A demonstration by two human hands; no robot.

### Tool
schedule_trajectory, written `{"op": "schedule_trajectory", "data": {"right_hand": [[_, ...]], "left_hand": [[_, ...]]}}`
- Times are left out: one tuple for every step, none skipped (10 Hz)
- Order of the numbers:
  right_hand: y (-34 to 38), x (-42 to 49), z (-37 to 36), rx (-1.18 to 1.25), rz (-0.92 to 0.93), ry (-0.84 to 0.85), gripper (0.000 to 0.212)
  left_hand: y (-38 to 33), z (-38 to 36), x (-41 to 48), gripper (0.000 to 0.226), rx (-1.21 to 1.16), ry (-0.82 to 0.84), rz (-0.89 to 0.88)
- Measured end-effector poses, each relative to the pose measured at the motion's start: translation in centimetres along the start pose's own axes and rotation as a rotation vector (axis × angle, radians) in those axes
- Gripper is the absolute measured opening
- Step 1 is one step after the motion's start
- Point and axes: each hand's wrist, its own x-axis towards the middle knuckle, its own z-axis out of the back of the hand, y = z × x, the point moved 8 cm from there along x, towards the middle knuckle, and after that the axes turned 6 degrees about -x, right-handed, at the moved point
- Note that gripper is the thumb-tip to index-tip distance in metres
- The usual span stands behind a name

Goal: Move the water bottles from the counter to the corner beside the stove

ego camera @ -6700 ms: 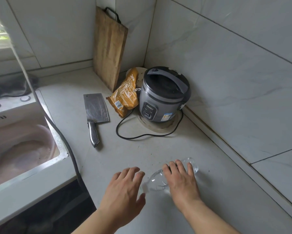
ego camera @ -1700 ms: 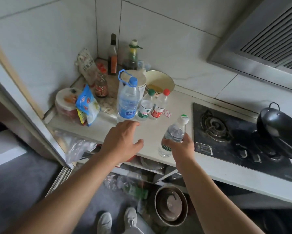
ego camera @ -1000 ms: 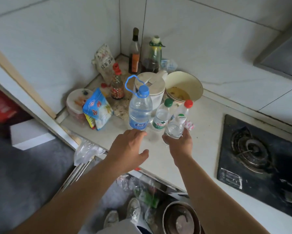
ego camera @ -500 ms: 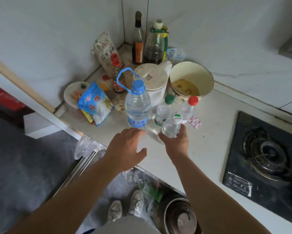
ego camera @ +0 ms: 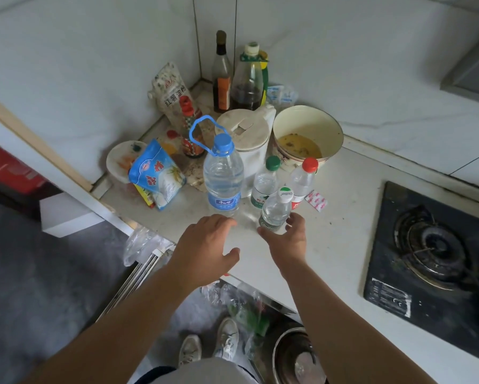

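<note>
White-capped small water bottle (ego camera: pixel 276 210) upright on table (ego camera: pixel 343 234), in front of green-capped bottle (ego camera: pixel 266 181) and red-capped bottle (ego camera: pixel 302 180) | right hand (ego camera: pixel 286 239) open, fingers spread around its base, no firm grip | left hand (ego camera: pixel 205 249) open, palm down, near large blue-capped bottle (ego camera: pixel 223 176) | gas stove (ego camera: pixel 437 259) at right

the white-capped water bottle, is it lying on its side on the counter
No, the white-capped water bottle stands upright on the counter, cap up, just in front of the green-capped bottle and the red-capped bottle.
</note>
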Motion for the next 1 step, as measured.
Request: {"op": "schedule_trajectory", "data": {"right_hand": [[-1.16, -1.36, -0.22, -0.014, -0.037, -0.028, 0.084]], "left_hand": [[0.46, 0.37, -0.82, 0.054, -0.001, -0.010, -0.005]]}}
